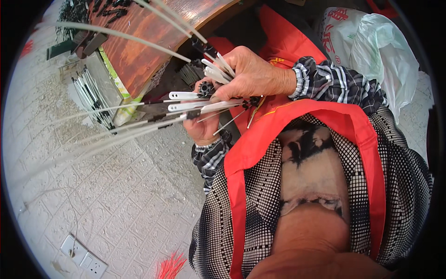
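In front of my chest, both hands work on a half-open spray of umbrella ribs (176, 119), long pale rods with black joints and white flat ends with holes. A black toothed hub (204, 88) sits between my hands. My right hand (258, 76), coming from the right, is closed round several white rib ends near the hub. Below and to its left, my left hand (204, 129) is closed round the lower ribs, its fingers partly hidden behind them. Rods fan out to the left and upward, blurred toward their tips.
A reddish wooden table (134, 51) stands at the upper left, with black parts (116, 11) on it. Beside it, a bundle of similar ribs (93, 100) lies by the tiled floor (116, 172). White plastic bags (381, 51) are at upper right; a power strip (83, 258) lies lower left.
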`<move>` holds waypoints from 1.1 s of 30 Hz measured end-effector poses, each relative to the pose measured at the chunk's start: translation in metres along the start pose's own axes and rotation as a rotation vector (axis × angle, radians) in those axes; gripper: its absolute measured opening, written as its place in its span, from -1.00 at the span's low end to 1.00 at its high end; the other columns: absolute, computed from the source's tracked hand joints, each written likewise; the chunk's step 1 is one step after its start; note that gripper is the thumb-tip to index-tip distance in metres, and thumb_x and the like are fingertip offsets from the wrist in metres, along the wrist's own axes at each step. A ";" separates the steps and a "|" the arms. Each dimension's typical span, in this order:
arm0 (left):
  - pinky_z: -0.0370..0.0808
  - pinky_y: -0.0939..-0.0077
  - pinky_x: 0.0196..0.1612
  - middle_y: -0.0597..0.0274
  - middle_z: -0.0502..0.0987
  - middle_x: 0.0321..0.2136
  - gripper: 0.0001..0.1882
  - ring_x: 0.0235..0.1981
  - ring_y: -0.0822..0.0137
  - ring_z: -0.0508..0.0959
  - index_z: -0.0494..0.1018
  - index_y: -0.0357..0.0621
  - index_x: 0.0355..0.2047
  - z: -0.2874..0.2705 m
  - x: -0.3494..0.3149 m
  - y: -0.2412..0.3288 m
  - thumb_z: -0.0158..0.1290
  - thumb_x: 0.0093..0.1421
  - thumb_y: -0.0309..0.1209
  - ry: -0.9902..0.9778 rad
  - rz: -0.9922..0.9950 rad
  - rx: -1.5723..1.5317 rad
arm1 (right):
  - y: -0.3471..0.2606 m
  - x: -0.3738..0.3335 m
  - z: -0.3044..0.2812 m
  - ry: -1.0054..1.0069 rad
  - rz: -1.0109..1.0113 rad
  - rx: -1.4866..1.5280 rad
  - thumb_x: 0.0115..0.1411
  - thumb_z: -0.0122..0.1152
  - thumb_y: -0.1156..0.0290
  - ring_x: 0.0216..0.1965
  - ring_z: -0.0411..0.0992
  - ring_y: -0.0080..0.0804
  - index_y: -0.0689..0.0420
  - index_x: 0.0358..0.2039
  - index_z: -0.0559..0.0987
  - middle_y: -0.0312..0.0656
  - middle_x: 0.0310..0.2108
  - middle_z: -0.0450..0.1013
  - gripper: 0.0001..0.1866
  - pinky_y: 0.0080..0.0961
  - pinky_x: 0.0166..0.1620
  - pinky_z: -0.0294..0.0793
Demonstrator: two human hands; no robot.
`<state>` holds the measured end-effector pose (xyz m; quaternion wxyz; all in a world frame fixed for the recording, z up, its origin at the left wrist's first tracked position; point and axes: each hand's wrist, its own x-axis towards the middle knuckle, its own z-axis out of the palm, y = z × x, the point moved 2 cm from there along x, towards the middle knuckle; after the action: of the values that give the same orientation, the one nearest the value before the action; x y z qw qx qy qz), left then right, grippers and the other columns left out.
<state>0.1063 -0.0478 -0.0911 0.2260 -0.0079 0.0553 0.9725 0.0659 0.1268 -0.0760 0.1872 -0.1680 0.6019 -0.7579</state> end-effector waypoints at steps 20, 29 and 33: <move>0.31 0.23 0.16 0.02 0.41 -0.02 -0.47 0.05 0.19 0.41 0.33 -0.37 0.03 0.023 -0.011 -0.009 0.17 0.11 -0.34 0.205 0.300 0.855 | -0.001 0.000 0.006 0.046 -0.035 -0.041 -0.08 0.36 0.51 -0.56 0.32 -0.76 0.25 -0.45 0.55 -0.44 -0.63 0.39 -0.82 -0.72 -0.51 0.34; 0.41 0.44 0.00 0.08 0.49 -0.17 -0.69 -0.16 0.30 0.50 0.41 -0.39 -0.12 0.030 0.001 -0.026 0.12 0.13 -0.55 0.361 0.496 0.973 | -0.001 0.000 0.006 0.018 -0.001 0.026 -0.08 0.29 0.55 -0.57 0.30 -0.76 0.24 -0.46 0.54 -0.44 -0.62 0.40 -0.87 -0.71 -0.52 0.34; 0.43 0.51 -0.06 0.12 0.52 -0.25 -0.75 -0.23 0.36 0.52 0.43 -0.38 -0.17 0.035 0.002 -0.027 0.11 0.12 -0.62 0.378 0.506 1.017 | -0.003 0.003 0.002 -0.097 0.002 0.062 -0.09 0.29 0.55 -0.56 0.31 -0.75 0.24 -0.41 0.53 -0.43 -0.58 0.41 -0.82 -0.72 -0.50 0.34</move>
<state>0.1163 -0.0193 -0.0589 -0.0508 -0.0582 0.5532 0.8295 0.0642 0.1242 -0.0729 0.2219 -0.1981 0.5683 -0.7672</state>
